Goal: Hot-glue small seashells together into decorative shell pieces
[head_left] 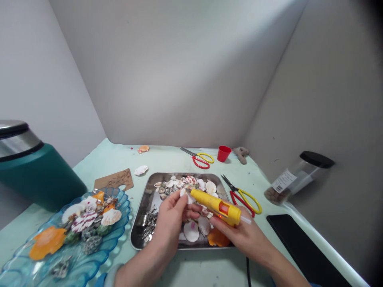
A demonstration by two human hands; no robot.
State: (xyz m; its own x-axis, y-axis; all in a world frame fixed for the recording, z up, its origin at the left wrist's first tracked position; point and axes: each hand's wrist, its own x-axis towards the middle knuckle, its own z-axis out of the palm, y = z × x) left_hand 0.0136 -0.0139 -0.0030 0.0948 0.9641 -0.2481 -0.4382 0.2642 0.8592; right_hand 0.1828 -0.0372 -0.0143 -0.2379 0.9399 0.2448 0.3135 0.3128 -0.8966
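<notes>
My left hand [175, 213] pinches a small white shell [186, 196] between thumb and fingers, above a metal tray [138, 223]. In my right hand [239, 235] is a yellow glue gun [214, 202], its nozzle touching or very close to the shell. A clear glue stick [245, 219] pokes out of the gun's back end. Under my hands the tray holds many shells, among them a white scallop shell [191, 232] and an orange shell [219, 238]. Small metal pieces [149, 225] lie along its left side.
At left stand a blue plate [119, 235] of shells and a green bottle [38, 175]. Red-and-yellow scissors [199, 157] lie behind the tray, another pair of scissors [242, 197] right of it. A red cup [224, 153], a clear jar [291, 181] and a black phone-like slab [302, 247] are around.
</notes>
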